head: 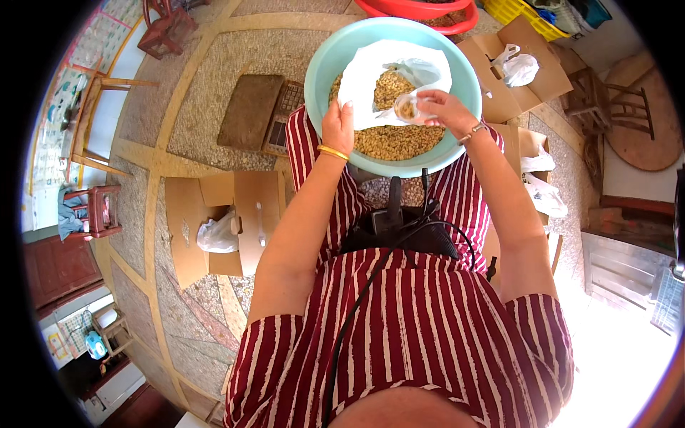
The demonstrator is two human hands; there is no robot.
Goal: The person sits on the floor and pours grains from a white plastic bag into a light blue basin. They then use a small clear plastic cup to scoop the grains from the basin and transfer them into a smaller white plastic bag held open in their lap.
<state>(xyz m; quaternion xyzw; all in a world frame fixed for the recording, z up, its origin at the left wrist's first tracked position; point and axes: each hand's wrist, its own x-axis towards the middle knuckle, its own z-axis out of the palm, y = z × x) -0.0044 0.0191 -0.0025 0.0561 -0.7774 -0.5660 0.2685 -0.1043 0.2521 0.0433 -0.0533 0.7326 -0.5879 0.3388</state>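
Observation:
A light-blue plastic basin [471,91] stands before me at my knees, with a bed of tan kernels or beans [398,143] in it. On them rests a white plastic bag [357,80], its mouth spread wide and more of the same kernels inside. My left hand [338,124] grips the near left edge of the bag. In my right hand [447,111] is a small clear plastic cup [405,108], tilted at the bag's near right edge, with some kernels in it. The exact kind of kernel is too small to tell.
Open cardboard boxes stand at left [184,230] and at right [546,69], with white plastic bags in or on them. Beyond the basin are a red basin [465,24] and a yellow crate [527,21]. A flat brown board [250,111] lies left of my knees. A black cable [353,315] crosses my lap.

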